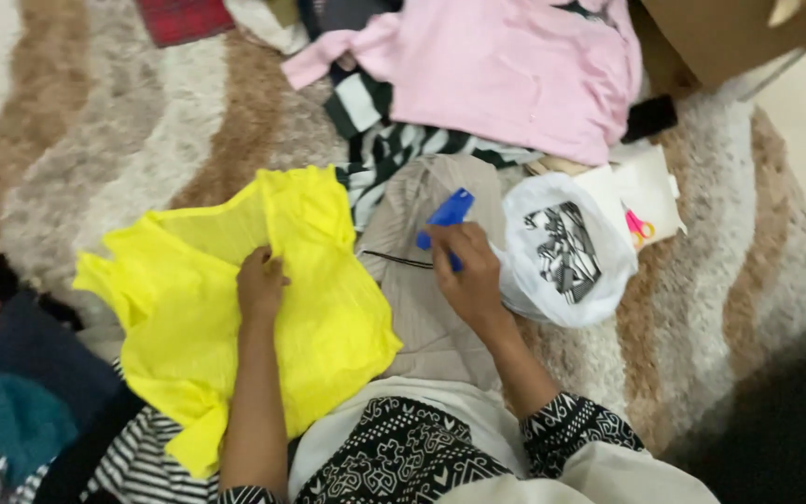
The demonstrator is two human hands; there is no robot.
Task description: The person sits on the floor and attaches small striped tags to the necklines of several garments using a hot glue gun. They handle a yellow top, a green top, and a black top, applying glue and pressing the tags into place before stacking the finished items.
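A bright yellow pleated garment (198, 308) lies spread on the rug in front of me. My left hand (259, 283) rests on its middle, fingers pinching the fabric. My right hand (466, 271) is closed around a small blue tool (448, 215), held above a beige garment (422, 299) that lies to the right of the yellow one. A thin dark thread (398, 259) runs across the beige cloth toward my right hand.
A white plastic bag (566, 252) with black-and-white cloth inside sits right of my right hand. A pink top (515, 70) and striped fabric (394, 140) lie behind. Pink-handled scissors (639, 227) rest on white paper. Dark clothes (2, 392) pile at left; a cardboard box (720, 33) stands far right.
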